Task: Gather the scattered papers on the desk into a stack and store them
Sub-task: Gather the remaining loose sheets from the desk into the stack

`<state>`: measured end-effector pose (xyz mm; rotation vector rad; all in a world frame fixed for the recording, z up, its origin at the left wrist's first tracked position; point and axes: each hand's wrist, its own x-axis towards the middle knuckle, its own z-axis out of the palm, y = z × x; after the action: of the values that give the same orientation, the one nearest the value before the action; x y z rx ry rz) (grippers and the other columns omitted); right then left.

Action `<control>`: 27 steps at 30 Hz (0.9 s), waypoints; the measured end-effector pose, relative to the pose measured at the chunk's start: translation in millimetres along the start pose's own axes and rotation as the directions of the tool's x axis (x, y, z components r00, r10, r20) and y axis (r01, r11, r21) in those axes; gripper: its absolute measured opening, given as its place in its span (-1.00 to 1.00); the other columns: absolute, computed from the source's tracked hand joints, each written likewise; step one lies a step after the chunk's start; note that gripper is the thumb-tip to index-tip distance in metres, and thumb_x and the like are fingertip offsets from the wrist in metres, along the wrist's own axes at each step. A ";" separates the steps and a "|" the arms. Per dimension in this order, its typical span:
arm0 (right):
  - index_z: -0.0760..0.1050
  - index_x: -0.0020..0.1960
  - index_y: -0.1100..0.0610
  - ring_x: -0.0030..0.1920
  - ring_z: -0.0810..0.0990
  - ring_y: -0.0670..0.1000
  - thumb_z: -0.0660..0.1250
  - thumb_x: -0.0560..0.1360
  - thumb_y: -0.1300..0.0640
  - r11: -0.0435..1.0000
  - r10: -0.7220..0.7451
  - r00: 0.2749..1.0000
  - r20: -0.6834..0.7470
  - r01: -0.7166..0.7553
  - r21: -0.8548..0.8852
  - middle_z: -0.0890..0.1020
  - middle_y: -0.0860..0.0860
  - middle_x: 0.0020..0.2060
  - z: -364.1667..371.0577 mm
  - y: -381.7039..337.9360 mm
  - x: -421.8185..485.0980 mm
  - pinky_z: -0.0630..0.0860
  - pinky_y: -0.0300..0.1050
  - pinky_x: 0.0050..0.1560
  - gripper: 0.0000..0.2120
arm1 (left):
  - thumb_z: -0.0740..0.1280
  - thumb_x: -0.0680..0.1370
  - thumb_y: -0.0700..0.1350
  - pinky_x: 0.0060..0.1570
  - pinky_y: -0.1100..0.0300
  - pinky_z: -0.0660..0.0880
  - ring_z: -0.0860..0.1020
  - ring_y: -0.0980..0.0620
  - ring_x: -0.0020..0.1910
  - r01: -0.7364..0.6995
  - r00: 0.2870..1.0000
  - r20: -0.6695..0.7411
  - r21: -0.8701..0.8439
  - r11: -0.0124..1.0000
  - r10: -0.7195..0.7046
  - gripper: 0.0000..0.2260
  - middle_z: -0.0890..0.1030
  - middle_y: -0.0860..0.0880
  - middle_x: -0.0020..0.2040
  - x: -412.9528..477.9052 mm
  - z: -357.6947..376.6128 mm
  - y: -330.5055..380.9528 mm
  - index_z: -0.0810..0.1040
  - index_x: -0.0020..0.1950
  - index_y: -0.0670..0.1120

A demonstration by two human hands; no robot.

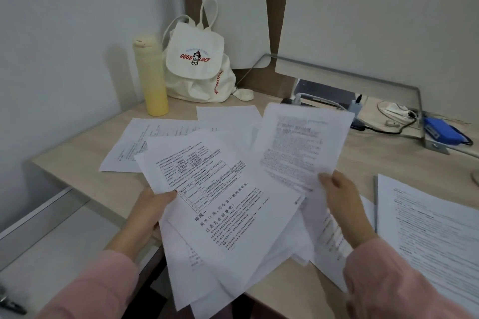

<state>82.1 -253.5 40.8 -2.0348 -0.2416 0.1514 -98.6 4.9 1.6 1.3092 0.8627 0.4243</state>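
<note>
The left hand (147, 211), in a pink sleeve, has its grip closed on the left edge of a loose fanned bundle of white printed sheets (228, 217), thumb on top and fingers hidden beneath. The sheets are uneven, their corners splayed at different angles; the top ones carry a printed table and lines of large black Chinese characters, and the bundle's lower part hangs past the front edge of the pale wood-grain worktop (85, 163).

The right hand (342, 204), also pink-sleeved, pinches the lower edge of a single white sheet of dense small print (300, 145), raised and tilted just right of the bundle and overlapping it.

Beyond the left grip, a white form-printed page (124, 147) lies flat on the worktop with a blank-looking white sheet (228, 114) farther back. Under and right of the right grip more white text pages (427, 230) lie flat near the worktop's right side.

Farther back left, a tall pale yellow flask (151, 76) stands upright, just beside a cream canvas drawstring backpack (197, 59) lettered "GOOD LUCY"; its flap is closed and its contents cannot be seen. Far right, a blue box-shaped device (440, 132) sits among cables.
</note>
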 end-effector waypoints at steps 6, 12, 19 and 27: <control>0.52 -0.06 -0.07 -0.30 0.54 -0.38 0.19 0.58 0.13 0.891 -0.447 0.889 -0.096 0.453 0.041 0.61 -0.24 -0.32 -34.6 -61.9 3.1 0.39 -0.56 -0.34 -0.83 | 0.28 0.52 -0.30 0.23 -0.18 0.43 0.57 -0.18 0.12 -0.034 0.999 0.018 0.025 0.999 0.033 -0.69 0.59 -0.15 0.18 2.0 -2.8 9.8 0.49 0.25 -0.13; 0.59 -0.05 -0.01 -0.12 0.68 -0.02 0.23 0.55 0.11 0.805 -0.434 0.898 -0.069 0.421 0.417 0.71 -0.08 -0.14 -55.0 -113.1 8.6 0.62 -0.13 -0.13 -0.84 | 0.30 0.52 -0.26 0.20 -0.17 0.46 0.59 -0.17 0.10 -0.023 0.997 0.078 0.002 1.000 0.023 -0.67 0.60 -0.14 0.18 2.3 1.5 11.9 0.47 0.29 -0.13; 0.60 0.03 0.13 -0.07 0.68 0.15 0.23 0.56 0.13 0.936 -0.212 0.950 0.228 0.131 0.328 0.70 0.12 -0.05 -15.8 -90.1 17.6 0.58 0.16 0.05 -0.81 | 0.28 0.55 -0.11 -0.26 0.12 0.60 0.68 -0.06 -0.07 0.017 0.991 0.134 -0.228 0.973 0.014 -0.77 0.70 -0.06 0.00 -5.9 6.0 7.4 0.54 0.20 -0.03; 0.40 -0.07 0.44 -0.30 0.37 0.09 0.10 0.55 0.17 0.999 -0.020 0.960 0.281 0.011 0.032 0.42 0.21 -0.27 65.4 -29.8 13.8 0.31 -0.07 -0.22 -0.70 | 0.27 0.50 0.18 0.07 0.02 0.56 0.60 -0.06 0.15 0.034 0.960 0.273 -0.343 0.939 0.065 -0.60 0.63 -0.05 0.18 -22.8 27.1 3.2 0.51 0.28 0.06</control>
<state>78.5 -180.5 37.3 -1.9772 -0.4300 0.4341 -92.0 -28.5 12.1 1.0189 0.5107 0.3714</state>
